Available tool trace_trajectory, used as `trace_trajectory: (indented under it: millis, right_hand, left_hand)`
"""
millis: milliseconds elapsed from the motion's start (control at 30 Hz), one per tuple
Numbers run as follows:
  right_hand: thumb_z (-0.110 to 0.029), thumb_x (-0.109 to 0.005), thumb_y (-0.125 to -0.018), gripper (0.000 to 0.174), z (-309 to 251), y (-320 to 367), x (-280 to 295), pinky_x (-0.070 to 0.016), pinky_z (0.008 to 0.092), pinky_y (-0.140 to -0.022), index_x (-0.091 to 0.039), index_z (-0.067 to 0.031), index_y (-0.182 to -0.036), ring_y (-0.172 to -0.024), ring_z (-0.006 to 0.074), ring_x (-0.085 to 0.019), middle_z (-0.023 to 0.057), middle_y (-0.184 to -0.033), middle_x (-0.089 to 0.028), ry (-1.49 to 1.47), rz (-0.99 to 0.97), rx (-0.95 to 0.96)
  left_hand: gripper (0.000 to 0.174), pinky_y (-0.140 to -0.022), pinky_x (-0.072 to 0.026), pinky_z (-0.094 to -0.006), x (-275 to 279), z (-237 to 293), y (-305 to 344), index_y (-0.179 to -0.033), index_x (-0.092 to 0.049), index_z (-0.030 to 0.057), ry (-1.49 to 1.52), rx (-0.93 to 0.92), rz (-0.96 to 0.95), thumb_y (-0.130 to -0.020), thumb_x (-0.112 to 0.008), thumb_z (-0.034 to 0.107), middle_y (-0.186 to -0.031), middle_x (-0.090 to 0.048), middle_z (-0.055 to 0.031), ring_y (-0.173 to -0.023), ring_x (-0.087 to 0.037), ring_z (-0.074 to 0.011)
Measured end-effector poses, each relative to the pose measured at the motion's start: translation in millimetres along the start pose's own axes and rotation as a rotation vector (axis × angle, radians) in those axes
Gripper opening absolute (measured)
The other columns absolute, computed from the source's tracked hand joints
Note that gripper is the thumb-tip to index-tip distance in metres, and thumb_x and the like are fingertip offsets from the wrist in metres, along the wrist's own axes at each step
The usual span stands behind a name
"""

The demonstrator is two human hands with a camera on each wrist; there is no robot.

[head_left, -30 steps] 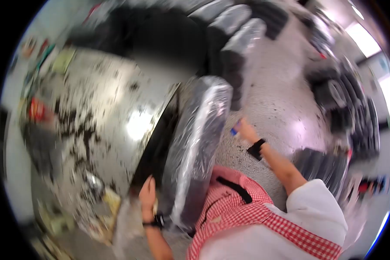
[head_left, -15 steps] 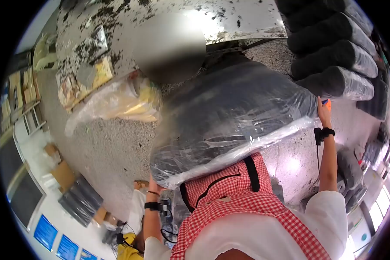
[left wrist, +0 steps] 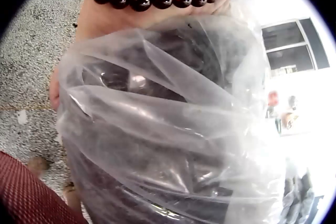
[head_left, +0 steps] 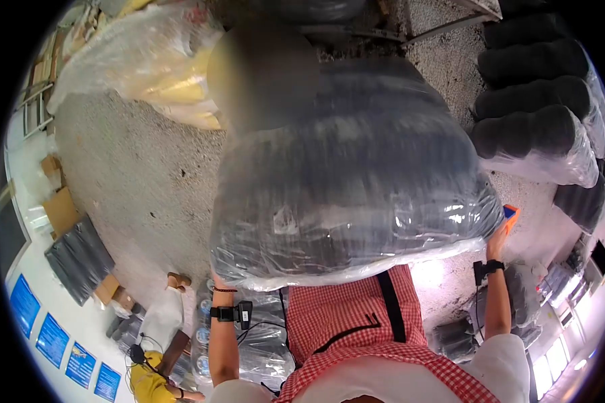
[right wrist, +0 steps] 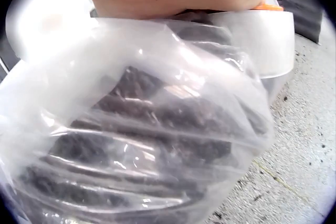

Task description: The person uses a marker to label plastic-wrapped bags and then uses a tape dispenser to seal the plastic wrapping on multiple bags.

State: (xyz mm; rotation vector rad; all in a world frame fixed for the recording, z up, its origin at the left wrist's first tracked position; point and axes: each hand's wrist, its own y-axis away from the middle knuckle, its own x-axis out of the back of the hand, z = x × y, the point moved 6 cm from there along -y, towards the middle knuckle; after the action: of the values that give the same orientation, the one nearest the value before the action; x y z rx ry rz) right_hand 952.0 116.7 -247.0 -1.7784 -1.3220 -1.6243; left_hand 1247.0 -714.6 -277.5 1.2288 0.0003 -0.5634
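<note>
A large dark bundle (head_left: 356,174) in clear plastic wrap spans the front of the person's body, with its near edge close against a red checked apron (head_left: 356,309). At its left end the left hand (head_left: 218,281) holds the bundle, mostly hidden by it. Wrinkled plastic (left wrist: 168,124) fills the left wrist view below the hand. At the opposite end is the right hand (head_left: 497,238), whose fingers grip an orange-and-blue roll of tape (head_left: 511,216) beside the wrap. The roll's white side (right wrist: 262,40) shows under that hand in the right wrist view.
Several similar wrapped dark bundles (head_left: 531,134) lie in a row at the right. Loose plastic sheeting (head_left: 134,54) hangs at the upper left above the speckled floor (head_left: 141,161). Another person in a yellow top (head_left: 148,383) is at the lower left.
The bundle has turned from standing lengthwise by the table to lying crosswise before the body. Both hands are now at its ends. The view has swung away from the table.
</note>
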Motion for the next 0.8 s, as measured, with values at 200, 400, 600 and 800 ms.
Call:
trace_trajectory:
  millis: [200, 400, 600, 800]
  right_hand:
    - [-0.037, -0.022, -0.100, 0.056, 151, 61, -89, -0.0365, 0.0431, -0.094, -0.046, 0.0071, -0.125, -0.110, 0.0403, -0.049, 0.0299, -0.120, -0.051, 0.240, -0.011, 0.127]
    - [-0.030, -0.043, -0.092, 0.038, 144, 76, -184, -0.0447, 0.0418, -0.083, -0.060, 0.0000, -0.107, -0.093, 0.0399, -0.058, 0.0217, -0.097, -0.065, 0.496, -0.428, 0.071]
    - [-0.027, -0.059, -0.087, 0.030, 19, 27, -214, -0.0471, 0.0394, -0.076, -0.060, -0.0063, -0.109, -0.086, 0.0338, -0.062, 0.0176, -0.096, -0.064, 0.194, -0.140, 0.418]
    - [-0.014, -0.058, -0.085, 0.020, -161, 2, -317, -0.0482, 0.0428, -0.064, -0.060, -0.0155, -0.105, -0.076, 0.0369, -0.060, 0.0167, -0.093, -0.059, 0.132, -0.062, 1.169]
  left_hand:
    - [0.066, -0.105, -0.0335, -0.0482, 133, -109, -6, -0.140, -0.036, 0.0119, 0.293, 0.008, 0.459, -0.091, -0.036, 0.056, -0.138, -0.043, -0.0102, -0.122, -0.044, -0.0316]
    - [0.047, -0.093, -0.0443, -0.0438, 220, -163, -63, -0.127, -0.051, 0.0063, -0.930, -0.548, 0.609, -0.089, -0.049, 0.033, -0.118, -0.062, -0.0117, -0.109, -0.057, -0.0320]
    - [0.032, -0.080, -0.0487, -0.0426, 140, -211, -133, -0.104, -0.062, 0.0092, -1.804, -0.252, 0.555, -0.083, -0.057, 0.033, -0.099, -0.065, -0.0178, -0.091, -0.062, -0.0369]
    - [0.017, -0.073, -0.0457, -0.0426, -91, -238, -246, -0.086, -0.059, 0.0079, -1.687, -0.765, 0.070, -0.085, -0.059, 0.025, -0.084, -0.060, -0.0126, -0.085, -0.057, -0.0327]
